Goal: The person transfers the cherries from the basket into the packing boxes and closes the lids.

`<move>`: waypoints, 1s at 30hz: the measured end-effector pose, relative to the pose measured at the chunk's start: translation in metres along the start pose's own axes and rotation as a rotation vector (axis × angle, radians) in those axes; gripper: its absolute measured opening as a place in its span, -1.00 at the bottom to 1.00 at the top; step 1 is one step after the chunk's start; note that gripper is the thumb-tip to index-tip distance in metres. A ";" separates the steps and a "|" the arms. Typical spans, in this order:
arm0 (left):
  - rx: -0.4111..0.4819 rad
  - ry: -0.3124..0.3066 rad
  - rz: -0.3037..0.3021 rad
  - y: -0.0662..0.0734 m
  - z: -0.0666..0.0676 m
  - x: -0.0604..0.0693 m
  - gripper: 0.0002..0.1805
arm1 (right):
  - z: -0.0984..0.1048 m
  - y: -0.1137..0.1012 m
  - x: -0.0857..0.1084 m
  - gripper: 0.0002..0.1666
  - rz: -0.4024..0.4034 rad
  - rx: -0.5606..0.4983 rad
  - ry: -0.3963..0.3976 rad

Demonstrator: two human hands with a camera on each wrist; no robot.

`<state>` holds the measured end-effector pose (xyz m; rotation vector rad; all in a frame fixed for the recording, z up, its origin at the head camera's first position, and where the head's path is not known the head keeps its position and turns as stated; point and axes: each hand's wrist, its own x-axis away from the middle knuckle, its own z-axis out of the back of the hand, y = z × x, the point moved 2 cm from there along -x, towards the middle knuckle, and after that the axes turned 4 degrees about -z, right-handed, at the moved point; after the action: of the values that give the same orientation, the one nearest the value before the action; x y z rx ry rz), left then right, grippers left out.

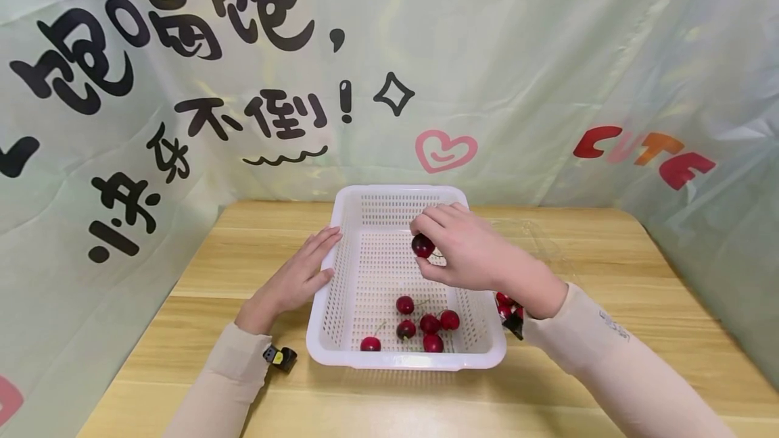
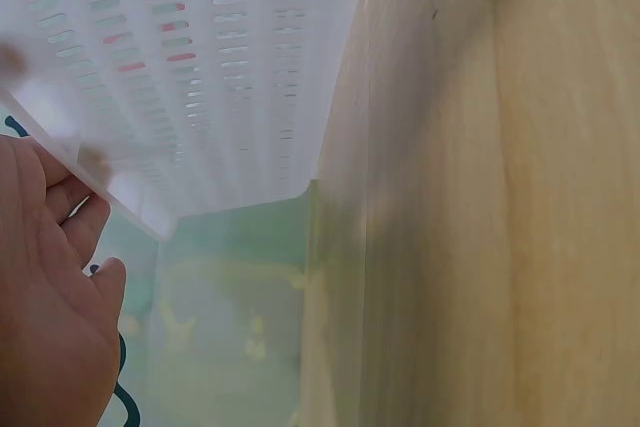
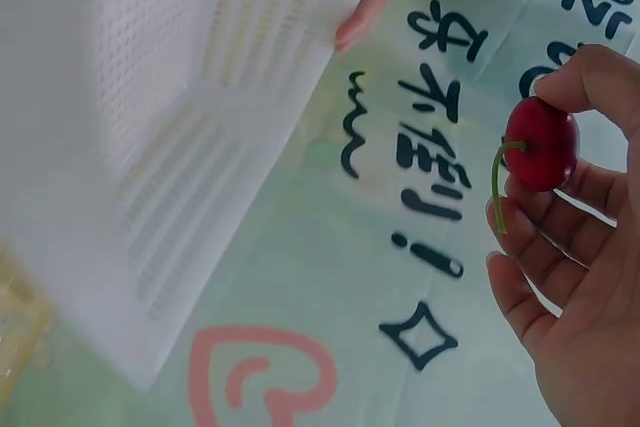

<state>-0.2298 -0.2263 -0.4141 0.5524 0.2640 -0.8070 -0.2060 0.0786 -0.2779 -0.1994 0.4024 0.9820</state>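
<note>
Right hand [image 1: 467, 249]: I pinch a stemmed cherry [image 3: 541, 144] over the white basket [image 1: 380, 255].
Left hand [image 1: 299, 273]: relaxed, touching the rim [image 1: 408, 360].
Inside: six cherries [image 1: 429, 324].

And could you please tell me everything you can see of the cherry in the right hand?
The cherry is roundish, glossy and deep red, with smooth-looking skin and a thin green stem attached. The stem bends near the fruit and its end hangs free. The right hand pinches the fruit, raised over the white basket; nothing else appears to touch it.
</note>
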 end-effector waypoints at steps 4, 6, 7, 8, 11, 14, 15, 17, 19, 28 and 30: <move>0.003 -0.007 0.007 0.001 0.000 0.000 -0.34 | 0.005 0.010 0.012 -0.69 -0.028 -0.021 0.017; 0.005 -0.008 0.011 0.001 0.001 0.000 -0.33 | 0.007 0.015 0.017 -0.72 -0.045 -0.030 0.023; 0.004 -0.008 0.013 0.001 0.001 0.000 -0.33 | 0.008 0.017 0.020 -0.73 -0.053 -0.033 0.026; 0.004 -0.008 0.015 0.001 0.001 0.000 -0.33 | 0.008 0.019 0.023 -0.74 -0.061 -0.037 0.028; 0.001 -0.005 0.014 0.002 0.001 0.000 -0.34 | 0.009 0.025 0.032 -0.73 -0.104 -0.043 0.020; -0.001 -0.004 0.014 0.001 0.001 0.000 -0.34 | 0.007 0.031 0.043 -0.71 -0.153 -0.038 0.011; -0.001 -0.003 0.012 0.001 0.000 0.000 -0.34 | 0.007 0.032 0.046 -0.71 -0.170 -0.034 0.009; -0.001 0.001 0.008 0.001 0.000 0.000 -0.34 | 0.004 0.036 0.054 -0.71 -0.195 -0.030 0.006; -0.002 0.003 0.004 0.001 0.000 0.000 -0.34 | 0.002 0.040 0.062 -0.71 -0.218 -0.030 0.009; 0.002 0.002 0.003 0.000 0.000 0.000 -0.34 | -0.009 0.055 0.096 -0.66 -0.300 -0.036 0.035; -0.004 0.003 -0.001 0.000 -0.001 0.000 -0.34 | -0.013 0.057 0.104 -0.67 -0.323 -0.032 0.031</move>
<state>-0.2295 -0.2259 -0.4146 0.5498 0.2684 -0.8071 -0.2059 0.1854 -0.3319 -0.2993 0.3695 0.6683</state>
